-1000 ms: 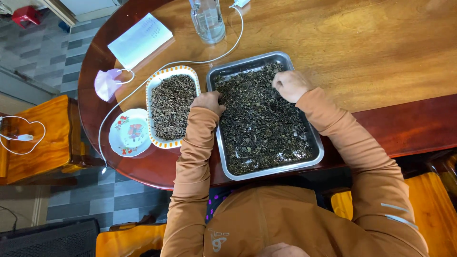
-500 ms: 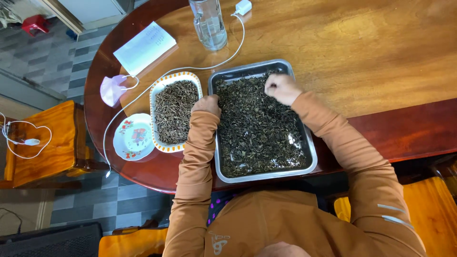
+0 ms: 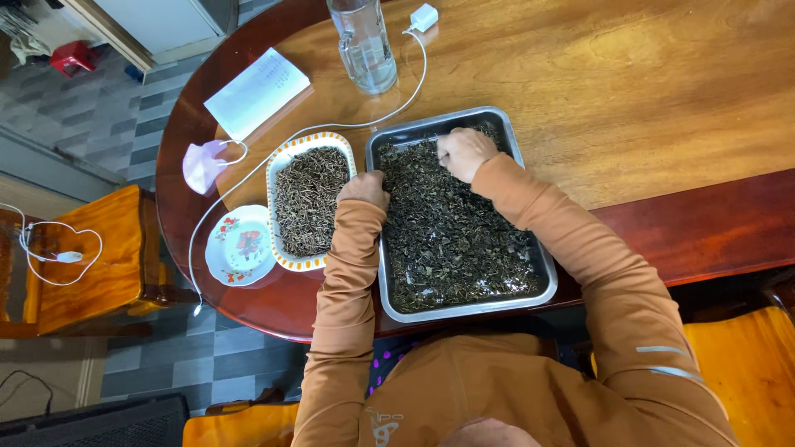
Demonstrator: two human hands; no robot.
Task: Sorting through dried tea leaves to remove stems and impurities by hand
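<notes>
A rectangular metal tray [image 3: 548, 291] full of dark dried leaves [image 3: 451, 236] lies on the wooden table in front of me. My right hand [image 3: 464, 152] rests in the leaves at the tray's far end, fingers curled down into them. My left hand [image 3: 363, 189] sits at the tray's left rim, between it and a smaller dish [image 3: 284, 158] with an orange-patterned edge that holds dried twigs [image 3: 308, 199]. Whether either hand pinches leaves is hidden.
A small flowered saucer [image 3: 240, 245], a pale pink face mask [image 3: 204, 165], a white paper sheet [image 3: 256, 93], a glass mug [image 3: 363, 43] and a white charger [image 3: 423, 16] with its cable lie on the table. Orange wooden chairs [image 3: 91, 261] stand at left and lower right.
My right hand has slid left along the tray's far end. My left hand stays at the tray's left rim. The view has shifted slightly.
</notes>
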